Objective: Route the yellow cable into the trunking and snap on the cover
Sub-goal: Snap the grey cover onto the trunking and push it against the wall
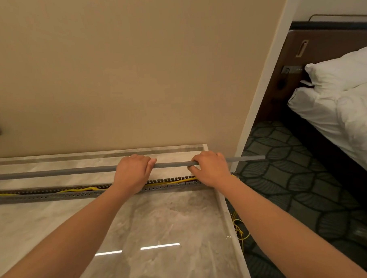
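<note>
Both hands grip the cover (74,171), a long grey strip. The left hand (131,172) curls over it near mid-length, fingers closed across the top. The right hand (210,166) wraps it toward the 3 o'clock end, thumb under, fingers over. The cover runs from 9 to 3 o'clock, and its right end overhangs the table (165,219) edge.

The trunking (54,192) lies parallel, just beside the cover at its 6 o'clock side, slotted walls up, channel open. The cable (79,189) lies in the channel, rising slightly near the left wrist. Its spare length hangs off the table edge at 4 o'clock.

To seat the cover well:
1. Bring the cover toward 6 o'clock, directly over the channel.
2. Match its ends to the trunking ends.
3. Check that no cable rides above the walls; a raised loop probably blocks the clip.
4. Press from one end, working along.
</note>
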